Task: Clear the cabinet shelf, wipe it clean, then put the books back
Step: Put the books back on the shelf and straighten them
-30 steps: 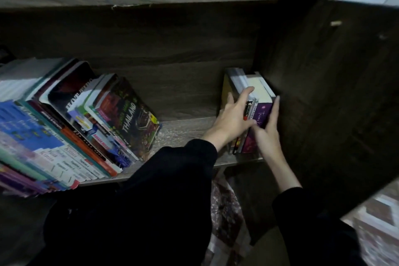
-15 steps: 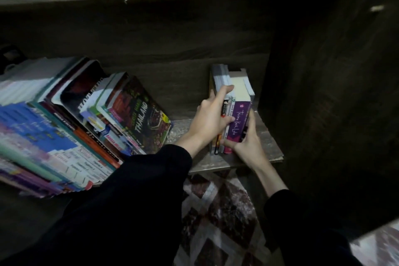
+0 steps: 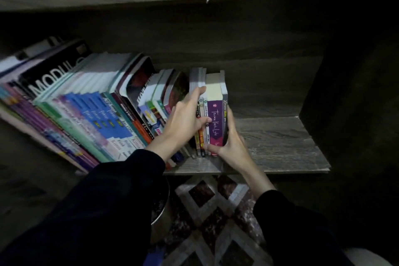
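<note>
We clamp the stack of paperbacks (image 3: 214,119) upright on the shelf (image 3: 280,142), left hand (image 3: 183,121) curled over one face and right hand (image 3: 232,144) gripping the other. Squeezing evenly, we'd slide it flush against the leaning textbooks (image 3: 97,114) just outside our left hand.

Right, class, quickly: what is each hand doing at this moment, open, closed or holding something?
Left hand: grips the small batch of books.
Right hand: grips the same batch, right side.
</note>
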